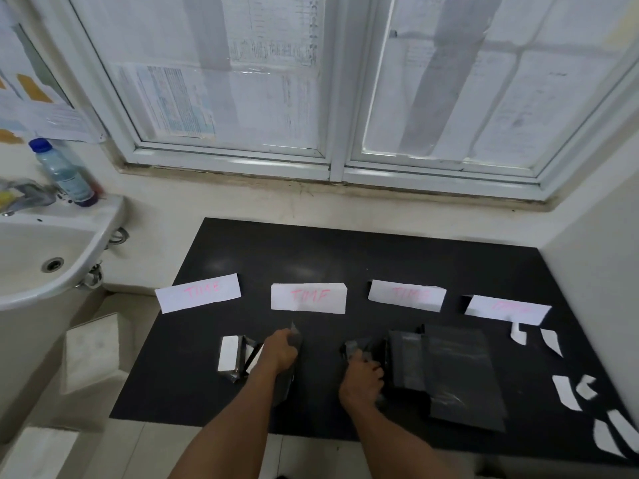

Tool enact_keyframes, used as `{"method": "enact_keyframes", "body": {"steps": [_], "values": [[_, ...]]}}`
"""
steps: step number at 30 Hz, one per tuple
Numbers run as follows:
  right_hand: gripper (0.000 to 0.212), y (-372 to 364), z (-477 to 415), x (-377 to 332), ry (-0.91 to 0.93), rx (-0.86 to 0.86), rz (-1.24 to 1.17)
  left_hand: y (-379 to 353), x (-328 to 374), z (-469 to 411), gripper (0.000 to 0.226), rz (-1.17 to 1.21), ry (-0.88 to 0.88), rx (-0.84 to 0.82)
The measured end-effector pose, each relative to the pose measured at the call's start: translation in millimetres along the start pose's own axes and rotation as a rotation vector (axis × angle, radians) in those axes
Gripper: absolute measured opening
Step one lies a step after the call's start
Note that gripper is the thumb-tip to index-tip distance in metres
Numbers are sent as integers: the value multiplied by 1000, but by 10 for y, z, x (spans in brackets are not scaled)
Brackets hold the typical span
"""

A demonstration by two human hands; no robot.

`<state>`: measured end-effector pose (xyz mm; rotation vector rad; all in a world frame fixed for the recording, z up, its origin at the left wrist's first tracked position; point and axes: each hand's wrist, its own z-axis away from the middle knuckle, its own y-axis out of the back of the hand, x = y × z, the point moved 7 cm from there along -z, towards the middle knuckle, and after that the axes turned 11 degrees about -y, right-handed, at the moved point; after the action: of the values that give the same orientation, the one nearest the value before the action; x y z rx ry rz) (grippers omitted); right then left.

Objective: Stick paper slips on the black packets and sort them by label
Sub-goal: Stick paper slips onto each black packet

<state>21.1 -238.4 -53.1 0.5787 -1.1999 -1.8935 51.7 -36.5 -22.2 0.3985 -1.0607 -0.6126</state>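
Here both hands are over the near half of the black mat (345, 257), each closed around a packet.

The left hand (280, 350) grips a black packet (286, 385) near the mat's middle, fingers curled around it. The right hand (363, 378) pinches a second packet (352, 349) just beside the pile of packets (456, 371) on the mat's right half. A packet with a white slip (230, 354) lies on the mat's left half. Four label sheets (308, 297) with pink writing lie in a row across the mat's middle, and loose paper slips (565, 392) lie along its right edge.
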Motion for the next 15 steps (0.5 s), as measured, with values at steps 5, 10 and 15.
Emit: {"method": "enact_keyframes", "body": {"steps": [5,10,15], "values": [[65,-13,-18,186,11,-97,-91,-162,210,-53,46,-1,-9,-20],[75,397,-69,279,153,-103,-474,-412,627,-149,34,127,-33,23],[57,1247,-417,680,182,43,-781,-1048,1467,-176,33,597,57,-128]]}}
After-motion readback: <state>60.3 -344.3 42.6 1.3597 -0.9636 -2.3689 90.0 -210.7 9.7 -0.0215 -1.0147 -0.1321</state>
